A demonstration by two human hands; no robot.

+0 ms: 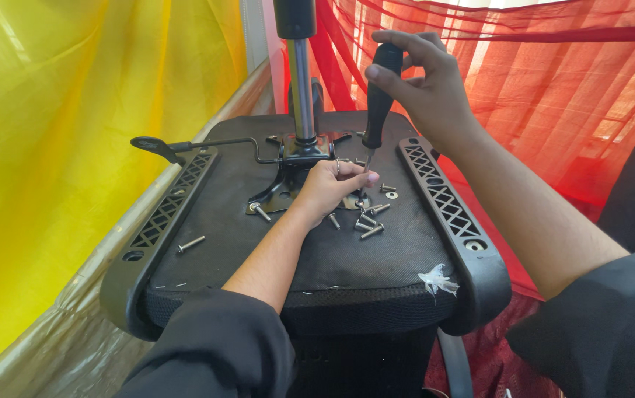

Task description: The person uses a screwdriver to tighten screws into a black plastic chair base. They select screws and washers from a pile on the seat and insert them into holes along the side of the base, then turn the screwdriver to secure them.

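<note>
My right hand (424, 85) is clamped round the black handle of the screwdriver (378, 96), its tip pointing down at the metal mounting plate (291, 173) on the upturned chair seat (332, 250), while my left hand (332, 188) is curled shut beside the tip, seemingly steadying a screw I cannot see. Judging by the loose screws (369, 221) scattered just beside the plate and one lone screw (190, 243) well off to the left, I'd say the fastening work is only partway along.
</note>
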